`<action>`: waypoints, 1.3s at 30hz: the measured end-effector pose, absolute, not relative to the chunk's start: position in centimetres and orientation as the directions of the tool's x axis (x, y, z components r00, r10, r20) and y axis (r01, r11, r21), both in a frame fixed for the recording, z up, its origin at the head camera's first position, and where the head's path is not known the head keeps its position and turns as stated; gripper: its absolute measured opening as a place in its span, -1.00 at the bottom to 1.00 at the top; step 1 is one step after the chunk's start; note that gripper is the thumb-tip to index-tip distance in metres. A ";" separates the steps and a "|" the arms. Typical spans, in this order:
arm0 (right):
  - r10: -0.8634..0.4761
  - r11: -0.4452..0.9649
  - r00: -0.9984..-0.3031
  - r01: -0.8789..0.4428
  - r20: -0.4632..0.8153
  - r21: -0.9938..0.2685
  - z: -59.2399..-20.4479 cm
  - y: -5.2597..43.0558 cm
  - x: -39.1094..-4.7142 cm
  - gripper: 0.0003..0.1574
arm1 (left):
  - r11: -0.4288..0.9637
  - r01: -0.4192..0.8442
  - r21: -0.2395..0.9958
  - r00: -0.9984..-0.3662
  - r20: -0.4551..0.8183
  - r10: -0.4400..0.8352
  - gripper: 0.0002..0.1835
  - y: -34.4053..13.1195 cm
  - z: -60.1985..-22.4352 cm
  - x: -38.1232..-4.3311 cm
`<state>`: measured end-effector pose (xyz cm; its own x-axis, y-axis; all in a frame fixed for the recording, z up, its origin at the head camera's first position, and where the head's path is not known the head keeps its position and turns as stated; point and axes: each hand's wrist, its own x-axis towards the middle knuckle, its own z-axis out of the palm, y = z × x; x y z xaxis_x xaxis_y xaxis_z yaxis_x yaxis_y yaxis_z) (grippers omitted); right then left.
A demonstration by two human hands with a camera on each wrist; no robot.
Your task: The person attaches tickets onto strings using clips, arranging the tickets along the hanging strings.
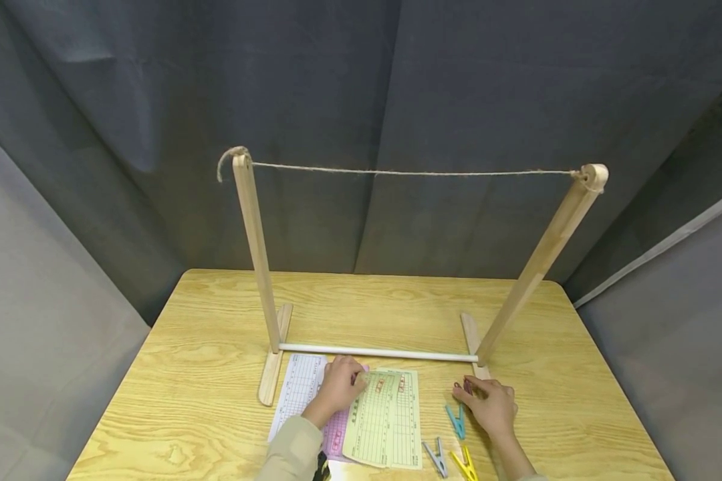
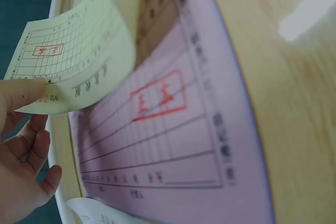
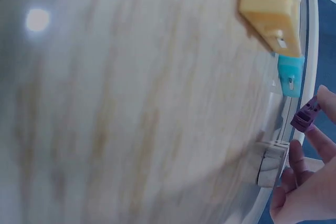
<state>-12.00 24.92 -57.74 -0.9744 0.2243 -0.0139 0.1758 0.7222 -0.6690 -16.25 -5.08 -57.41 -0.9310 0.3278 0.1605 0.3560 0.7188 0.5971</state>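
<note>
Currently, left hand (image 1: 339, 384): thumb and finger are closing together on the edge of a yellow-green sheet (image 1: 370, 421), which is bending upward over the pink sheet (image 1: 335, 431).
Right hand (image 1: 493, 404): thumb and index finger are pinching a purple clothespin (image 3: 306, 115) just above the worktop (image 1: 577, 414), near the teal clothespin (image 1: 459, 433); the remaining fingers are bending loosely.
Worktop: wood grain is showing across it; a second yellow-green sheet (image 1: 406, 421) is lying under the held sheet's right side, a white sheet (image 1: 301, 384) is lying at left, and gray (image 1: 442, 467) and yellow (image 1: 470, 471) clothespins are resting nearer the person.
Wooden stand (image 1: 255, 247): its posts are carrying a taut string (image 1: 409, 174), and a white bar (image 1: 379, 351) is joining them low down.
Room: a dark curtain (image 1: 313, 80) is hanging behind.
Held sheet's long axis: it is running away from the person, its far end leaning slightly right.
Purple clothespin's long axis: it is slanting in the right wrist view; which end is pointing forward, I cannot tell.
</note>
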 end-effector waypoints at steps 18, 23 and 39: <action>0.385 0.640 -0.914 0.164 0.128 -0.750 -56.5 24.4 -11.7 -0.47 | 0.597 0.327 0.733 -0.939 0.183 0.290 -0.94 -5.8 -54.6 -14.8; 0.409 0.621 -0.901 0.158 0.145 -0.768 -56.1 24.1 -11.7 -0.48 | 0.584 0.326 0.743 -0.940 0.185 0.288 -0.96 -6.1 -53.8 -14.6; 0.448 0.567 -0.875 0.119 0.184 -0.815 -53.7 23.3 -11.3 -0.52 | 0.553 0.377 0.743 -0.918 0.221 0.329 -0.94 -6.9 -51.5 -13.9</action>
